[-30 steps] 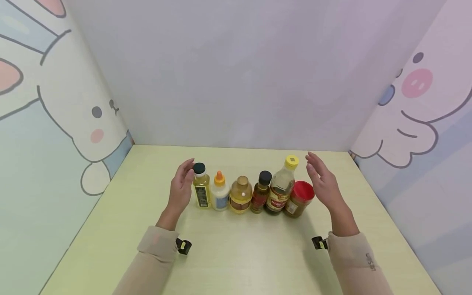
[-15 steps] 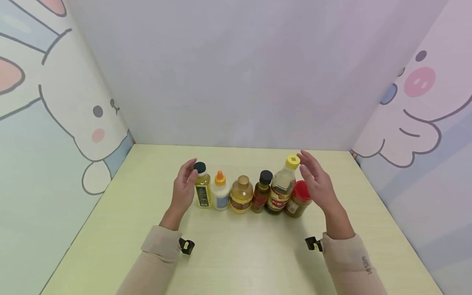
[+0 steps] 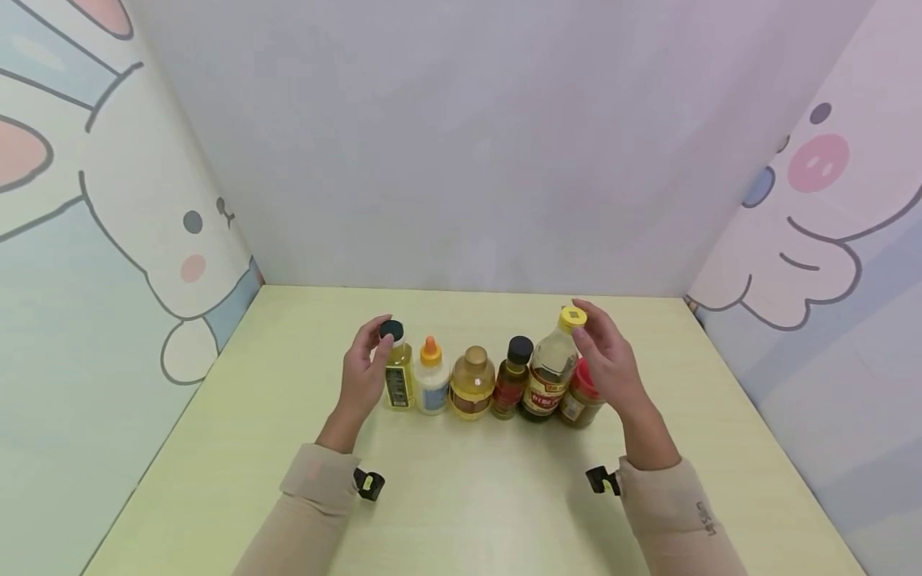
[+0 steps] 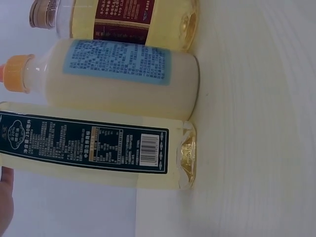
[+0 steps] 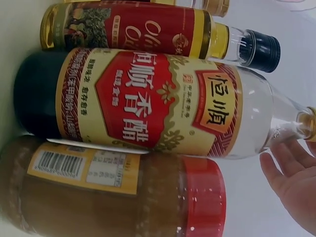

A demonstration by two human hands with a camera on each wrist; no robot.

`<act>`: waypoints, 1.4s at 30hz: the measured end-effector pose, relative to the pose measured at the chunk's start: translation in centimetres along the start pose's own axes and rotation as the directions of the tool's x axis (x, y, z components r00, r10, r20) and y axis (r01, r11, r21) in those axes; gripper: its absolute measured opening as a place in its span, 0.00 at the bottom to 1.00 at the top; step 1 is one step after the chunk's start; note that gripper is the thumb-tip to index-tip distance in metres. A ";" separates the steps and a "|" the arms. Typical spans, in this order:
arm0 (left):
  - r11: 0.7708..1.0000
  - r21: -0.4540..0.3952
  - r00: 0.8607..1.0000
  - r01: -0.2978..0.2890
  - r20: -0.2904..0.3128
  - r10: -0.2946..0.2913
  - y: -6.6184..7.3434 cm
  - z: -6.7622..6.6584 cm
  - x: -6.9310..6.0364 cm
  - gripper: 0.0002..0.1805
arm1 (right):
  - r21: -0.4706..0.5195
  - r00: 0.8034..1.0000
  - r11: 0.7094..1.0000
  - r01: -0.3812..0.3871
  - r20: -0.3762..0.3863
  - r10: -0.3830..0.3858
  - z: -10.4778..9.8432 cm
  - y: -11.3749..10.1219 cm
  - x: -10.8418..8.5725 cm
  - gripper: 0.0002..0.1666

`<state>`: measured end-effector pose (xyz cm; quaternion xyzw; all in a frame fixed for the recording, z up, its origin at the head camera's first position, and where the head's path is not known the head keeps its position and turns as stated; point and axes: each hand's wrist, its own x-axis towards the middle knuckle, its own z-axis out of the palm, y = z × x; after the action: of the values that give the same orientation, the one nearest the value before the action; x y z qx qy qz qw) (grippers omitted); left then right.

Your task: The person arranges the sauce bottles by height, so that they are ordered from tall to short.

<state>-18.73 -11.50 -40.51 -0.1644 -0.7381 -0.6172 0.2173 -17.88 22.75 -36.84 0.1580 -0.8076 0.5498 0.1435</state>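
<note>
A row of condiment containers stands on the table. My left hand [image 3: 362, 374] is beside the left end, fingers and thumb about the dark cap of a square bottle of yellow oil [image 3: 398, 382]; contact is unclear. At the other side, my right hand [image 3: 611, 365] is by the neck of a vinegar bottle [image 3: 551, 360] with a yellow cap. Its fingers look loosely extended in the right wrist view, near the neck. Partly behind that hand stands a red-lidded jar of brown paste [image 5: 98, 192]. Only a bit of the left hand [image 4: 6, 200] shows in the left wrist view.
Between the end bottles stand a white bottle [image 3: 431, 382] with an orange tip, a round bottle of yellow liquid [image 3: 472, 388] and a small olive oil bottle [image 3: 510, 382] with a black cap. Cartoon-printed side walls and a grey back wall [image 3: 461, 160] enclose the table [image 3: 461, 504].
My right hand has moved left, from beside the jar to the vinegar bottle's neck. The left hand has shifted slightly right, closer about the oil bottle's cap. The containers stay in their row.
</note>
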 end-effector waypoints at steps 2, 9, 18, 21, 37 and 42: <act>1.000 -0.004 1.000 0.004 -0.001 -0.004 0.1 0.0 0.0 0.17 | 0.047 0.999 0.998 0.035 -0.009 -0.035 0.3 0.2 0.1 0.24; 1.000 -0.011 1.000 0.019 0.009 -0.019 -0.7 -0.1 0.0 0.16 | 0.213 0.996 0.974 0.083 -0.056 -0.073 1.2 0.8 0.5 0.20; 0.999 -0.040 1.000 -0.001 0.005 0.001 -0.6 -0.1 0.0 0.16 | 0.184 0.997 0.983 0.001 -0.078 0.014 1.9 1.0 0.8 0.22; 0.998 -0.055 1.000 -0.014 -0.010 0.013 -0.8 0.1 -0.1 0.16 | 0.131 0.997 0.991 -0.026 -0.074 0.036 2.1 1.0 0.7 0.22; 0.999 -0.041 0.999 -0.020 -0.046 0.018 -0.6 0.6 -0.1 0.15 | 0.131 0.997 0.989 -0.067 -0.021 0.071 1.0 0.4 0.7 0.23; 0.999 -0.043 0.999 -0.001 -0.038 -0.001 -0.5 0.5 0.0 0.15 | 0.126 0.999 0.991 -0.042 -0.006 0.043 0.8 0.4 0.7 0.21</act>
<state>-18.99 -11.07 -41.01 -0.1571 -0.7204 -0.6360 0.2278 -18.72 22.07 -37.14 0.1470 -0.7738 0.6033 0.1250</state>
